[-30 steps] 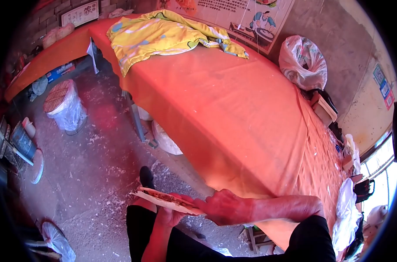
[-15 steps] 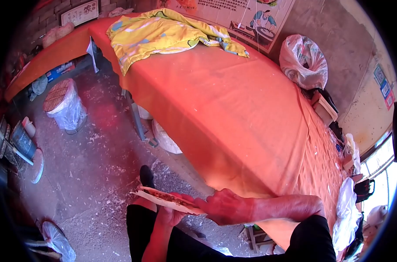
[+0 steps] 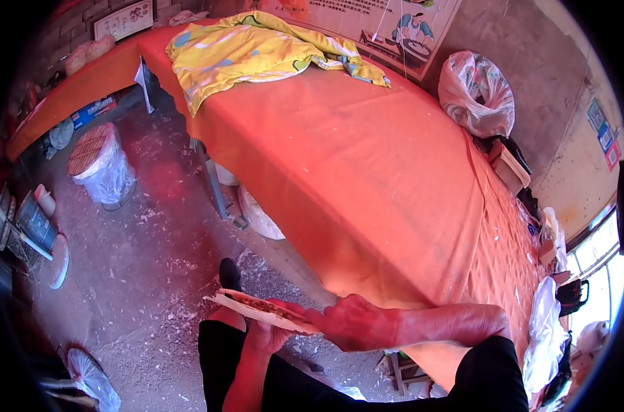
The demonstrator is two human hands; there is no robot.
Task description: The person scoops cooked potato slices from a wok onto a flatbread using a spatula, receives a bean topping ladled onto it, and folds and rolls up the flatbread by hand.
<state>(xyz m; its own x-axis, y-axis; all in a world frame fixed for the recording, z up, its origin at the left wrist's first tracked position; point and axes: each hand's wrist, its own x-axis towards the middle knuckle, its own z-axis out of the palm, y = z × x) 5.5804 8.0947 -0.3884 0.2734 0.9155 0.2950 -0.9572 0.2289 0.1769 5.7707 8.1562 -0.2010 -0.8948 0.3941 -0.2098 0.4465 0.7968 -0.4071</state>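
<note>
A pale, flat piece of bread-like food [image 3: 260,311] with a reddish-brown filling along its top lies tilted between my hands, over my lap. My left hand [image 3: 267,335] is closed round its underside. At its right end, my right hand [image 3: 353,323] has its fingers curled in against the food; what the fingertips pinch is hidden. Just beyond my right hand is the near edge of the table with its orange cover [image 3: 339,178].
A yellow patterned cloth [image 3: 250,55] lies on the far part of the table. Plastic bags [image 3: 477,93] stand along the right wall. A plastic-wrapped stool [image 3: 106,168] and a bucket [image 3: 36,223] are on the floor at left.
The view has shifted very slightly. Both hands keep the same hold on the food, with almost no movement.
</note>
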